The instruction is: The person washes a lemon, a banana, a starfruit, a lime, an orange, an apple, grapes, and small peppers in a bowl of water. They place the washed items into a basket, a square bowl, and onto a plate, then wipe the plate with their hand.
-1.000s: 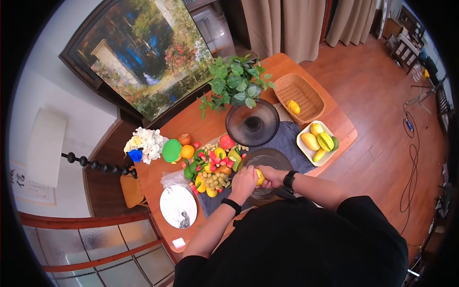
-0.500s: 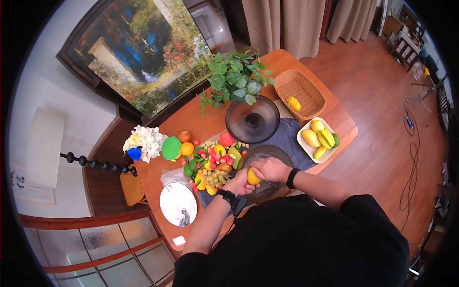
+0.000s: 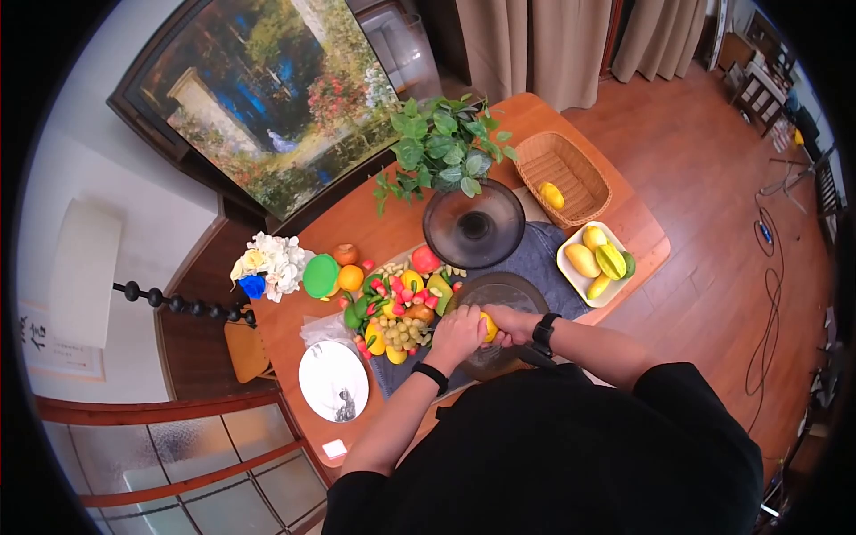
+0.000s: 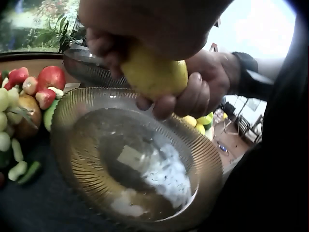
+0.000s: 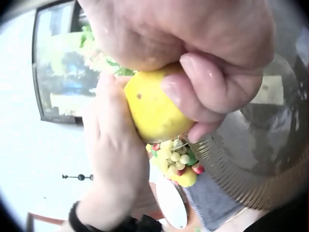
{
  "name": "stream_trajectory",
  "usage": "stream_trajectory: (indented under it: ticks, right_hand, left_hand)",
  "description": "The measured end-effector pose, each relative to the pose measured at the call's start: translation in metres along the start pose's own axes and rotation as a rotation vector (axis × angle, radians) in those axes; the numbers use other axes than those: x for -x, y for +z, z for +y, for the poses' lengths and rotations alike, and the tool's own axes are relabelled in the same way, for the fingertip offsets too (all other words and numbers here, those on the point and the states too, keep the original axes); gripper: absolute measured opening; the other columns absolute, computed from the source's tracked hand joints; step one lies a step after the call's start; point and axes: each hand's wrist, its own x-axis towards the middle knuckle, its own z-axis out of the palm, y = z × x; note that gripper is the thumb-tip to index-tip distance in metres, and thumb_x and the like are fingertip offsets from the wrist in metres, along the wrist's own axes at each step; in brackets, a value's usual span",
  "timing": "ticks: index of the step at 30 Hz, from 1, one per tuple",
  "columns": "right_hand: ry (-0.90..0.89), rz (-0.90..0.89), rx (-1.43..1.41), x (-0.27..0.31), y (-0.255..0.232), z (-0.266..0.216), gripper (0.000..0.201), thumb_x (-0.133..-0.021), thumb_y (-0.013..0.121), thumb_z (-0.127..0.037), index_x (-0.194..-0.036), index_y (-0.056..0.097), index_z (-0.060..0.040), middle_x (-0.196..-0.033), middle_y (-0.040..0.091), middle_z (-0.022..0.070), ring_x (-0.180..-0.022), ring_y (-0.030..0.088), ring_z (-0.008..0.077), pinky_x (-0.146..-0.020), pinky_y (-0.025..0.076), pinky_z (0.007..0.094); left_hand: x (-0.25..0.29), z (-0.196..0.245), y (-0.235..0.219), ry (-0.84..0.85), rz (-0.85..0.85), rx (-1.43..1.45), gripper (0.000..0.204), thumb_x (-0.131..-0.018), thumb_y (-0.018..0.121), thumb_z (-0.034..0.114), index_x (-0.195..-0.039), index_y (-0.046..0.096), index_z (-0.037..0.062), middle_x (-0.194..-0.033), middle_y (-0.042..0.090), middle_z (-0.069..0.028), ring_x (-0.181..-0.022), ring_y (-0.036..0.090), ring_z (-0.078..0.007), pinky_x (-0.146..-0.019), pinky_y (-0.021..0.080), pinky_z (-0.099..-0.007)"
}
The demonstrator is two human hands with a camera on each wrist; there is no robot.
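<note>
Both hands hold one yellow mango [image 4: 154, 75] above a ribbed glass bowl [image 3: 515, 290]. My left hand [image 3: 458, 335] grips its left side, the back of the hand facing up. From the other side my right hand [image 3: 515, 325] curls its fingers round the fruit, as the right wrist view shows. The mango [image 5: 157, 108] has small dark spots, and part of its skin is hidden under the fingers. Beneath it, the bowl [image 4: 203, 159] contains water with bright reflections.
A heap of mixed fruit with grapes [image 3: 403, 333] lies left of the bowl. Behind stand a dark glass dish [image 3: 446, 234] and a leafy plant [image 3: 437, 147]. To the right are a wicker basket [image 3: 584, 178] and a fruit tray [image 3: 564, 267]. A white plate [image 3: 325, 383] lies front left.
Half a second ago the right hand lay over the mango and the left hand was lower beside it. Now the left hand is on top again; the mango stays held over the bowl.
</note>
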Motion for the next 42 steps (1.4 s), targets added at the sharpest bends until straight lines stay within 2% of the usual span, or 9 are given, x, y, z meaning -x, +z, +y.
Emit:
stream_trajectory:
  ticks: [6,8,9,16,20,22,26,32,42]
  right_hand:
    - [-0.759,0.582,1.022,-0.006,0.006,0.026,0.037,-0.100,0.037,-0.028,-0.097,0.060,0.0010,-0.081,0.065,0.0265,-0.068,0.065,0.0388,-0.060,0.051,0.0458]
    - [-0.845,0.664,1.112,0.006,0.016,0.022,0.040,-0.100,0.036,-0.028,-0.104,0.062,0.0023,-0.087,0.066,0.0276,-0.080,0.066,0.0431,-0.072,0.053,0.0486]
    - [-0.850,0.640,1.098,0.017,0.022,0.020,0.038,-0.100,0.037,-0.026,-0.103,0.062,0.0022,-0.090,0.065,0.0283,-0.086,0.063,0.0454,-0.078,0.050,0.0504]
    - [-0.987,0.577,0.931,-0.003,0.003,0.029,0.036,-0.098,0.041,-0.025,-0.088,0.059,0.0038,-0.088,0.064,0.0277,-0.091,0.061,0.0465,-0.082,0.048,0.0504]
    - [-0.991,0.612,1.208,-0.043,-0.029,0.043,0.039,-0.098,0.039,-0.031,-0.079,0.056,-0.0012,-0.070,0.063,0.0209,-0.065,0.064,0.0390,-0.058,0.050,0.0459]
    - [-0.135,0.130,0.179,-0.039,-0.033,0.031,0.039,-0.096,0.036,-0.035,-0.074,0.052,-0.0074,-0.055,0.052,0.0080,-0.040,0.049,0.0198,-0.037,0.036,0.0333]
    - [0.062,0.104,0.139,-0.022,-0.021,0.020,0.039,-0.096,0.034,-0.037,-0.073,0.051,-0.0104,-0.051,0.041,0.0006,-0.035,0.031,0.0081,-0.035,0.022,0.0233]
    - [-0.424,0.389,0.541,-0.018,-0.006,0.024,0.045,-0.098,0.035,-0.032,-0.081,0.062,0.0002,-0.056,0.055,0.0075,-0.037,0.046,0.0152,-0.034,0.035,0.0292]
    - [-0.628,0.912,1.185,-0.030,-0.049,0.036,0.036,-0.093,0.047,-0.025,-0.090,0.065,0.0067,-0.090,0.065,0.0306,-0.089,0.064,0.0454,-0.081,0.051,0.0534]
  left_hand:
    - [0.016,-0.040,0.056,-0.267,-0.006,0.260,0.035,-0.098,0.043,0.036,-0.096,0.055,0.0040,-0.078,0.062,-0.0155,-0.053,0.057,-0.0301,-0.049,0.048,-0.0402]
    - [0.004,-0.035,0.028,-1.302,-0.717,1.467,0.053,-0.099,0.032,0.055,-0.098,0.055,0.0067,-0.072,0.058,-0.0124,-0.041,0.043,-0.0177,-0.036,0.033,-0.0275]
    - [0.005,-0.032,0.031,-1.430,-0.715,1.534,0.065,-0.096,0.023,0.066,-0.101,0.055,0.0093,-0.065,0.054,-0.0108,-0.038,0.032,-0.0107,-0.036,0.021,-0.0197]
    - [0.010,-0.025,0.032,-1.387,-0.679,1.473,0.062,-0.098,0.028,0.060,-0.101,0.057,0.0056,-0.063,0.056,-0.0136,-0.034,0.040,-0.0155,-0.035,0.033,-0.0268]
    - [0.016,-0.009,0.039,-0.863,-0.337,0.572,0.058,-0.100,0.035,0.048,-0.090,0.064,-0.0014,-0.072,0.066,-0.0245,-0.065,0.068,-0.0379,-0.064,0.054,-0.0464]
    - [0.019,-0.004,0.038,-0.480,-0.118,0.302,0.047,-0.100,0.040,0.041,-0.097,0.061,-0.0013,-0.075,0.065,-0.0261,-0.071,0.065,-0.0443,-0.066,0.053,-0.0514]
    - [0.014,0.004,0.013,-0.347,-0.312,0.229,0.040,-0.098,0.049,0.038,-0.110,0.055,0.0012,-0.086,0.066,-0.0263,-0.079,0.068,-0.0403,-0.065,0.052,-0.0504]
    - [0.021,-0.022,0.036,-1.204,-0.604,1.518,0.052,-0.096,0.048,0.057,-0.114,0.055,0.0080,-0.082,0.066,-0.0072,-0.060,0.062,-0.0135,-0.049,0.049,-0.0242]
    - [0.031,-0.034,0.066,-1.242,-0.458,1.132,0.049,-0.097,0.056,0.044,-0.127,0.047,0.0065,-0.119,0.056,-0.0117,-0.100,0.060,-0.0269,-0.077,0.055,-0.0445]
